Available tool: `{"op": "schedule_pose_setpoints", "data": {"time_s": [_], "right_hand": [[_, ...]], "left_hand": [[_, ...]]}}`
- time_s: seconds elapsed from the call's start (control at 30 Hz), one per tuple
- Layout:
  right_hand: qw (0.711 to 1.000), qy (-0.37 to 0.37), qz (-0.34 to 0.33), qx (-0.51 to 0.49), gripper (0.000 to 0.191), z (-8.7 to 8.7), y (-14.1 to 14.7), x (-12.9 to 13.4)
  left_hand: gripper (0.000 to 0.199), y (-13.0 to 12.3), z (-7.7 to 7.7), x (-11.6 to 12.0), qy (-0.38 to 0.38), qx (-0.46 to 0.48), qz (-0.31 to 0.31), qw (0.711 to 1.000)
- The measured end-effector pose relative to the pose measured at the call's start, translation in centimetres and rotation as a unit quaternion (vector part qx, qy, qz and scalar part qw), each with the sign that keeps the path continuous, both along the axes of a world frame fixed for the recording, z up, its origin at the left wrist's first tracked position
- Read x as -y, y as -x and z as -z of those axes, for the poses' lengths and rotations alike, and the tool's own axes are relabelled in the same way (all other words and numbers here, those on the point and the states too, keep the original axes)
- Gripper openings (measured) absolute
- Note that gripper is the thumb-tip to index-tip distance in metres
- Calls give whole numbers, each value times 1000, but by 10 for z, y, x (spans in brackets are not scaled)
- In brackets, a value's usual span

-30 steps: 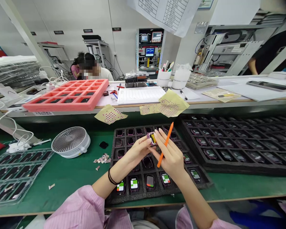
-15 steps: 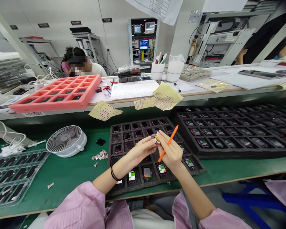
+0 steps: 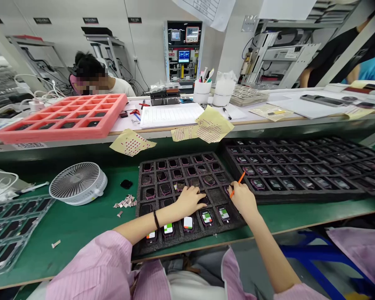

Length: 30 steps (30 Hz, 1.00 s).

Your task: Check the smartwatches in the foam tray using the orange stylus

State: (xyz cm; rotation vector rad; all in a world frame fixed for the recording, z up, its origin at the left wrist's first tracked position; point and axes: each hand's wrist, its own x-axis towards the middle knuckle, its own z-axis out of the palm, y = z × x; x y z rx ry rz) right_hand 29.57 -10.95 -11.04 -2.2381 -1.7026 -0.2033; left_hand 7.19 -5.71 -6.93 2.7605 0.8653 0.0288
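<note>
Over the black foam tray (image 3: 175, 240) in the middle, my left hand (image 3: 190, 201) lies palm down with its fingers spread, the fingertips near a watch-like device in a compartment. At the tray's right edge, my right hand (image 3: 242, 198) holds an orange stick (image 3: 241, 177) between its fingers. Those fingertips touch a device partly hidden at the right side of the tray. Dark-screened devices (image 3: 150, 192) fill many compartments. Along the front row, several devices (image 3: 207, 217) have lit screens in white, green and red.
A white fan (image 3: 78, 183) stands at the left beside small loose pieces (image 3: 125, 201) and a clear tray (image 3: 9, 233). Another black tray (image 3: 287, 198) of devices is at the right. A pink foam tray (image 3: 59, 133) sits on the raised shelf. A person (image 3: 93, 77) is opposite.
The hands have moved apart and down to the tray; the small device they held between them is no longer raised. My left hand has opened. The view has shifted slightly right.
</note>
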Motion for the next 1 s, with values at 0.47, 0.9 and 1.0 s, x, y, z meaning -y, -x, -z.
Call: {"op": "schedule_pose_setpoints", "data": {"time_s": [0.47,0.9,1.0], "right_hand": [[949,35,-124,-286,24,4,-34,-10],[813,-17,-87,-576,42,-28,-32,-4],[759,-3,-99,-643,44,-49,-19,2]], "left_hand": [[32,144,-43,66,97,-212,-156,960],[46,169,-19,53,169,28,-193,966],[51,166,-21,39,266,151,-225,925]]}}
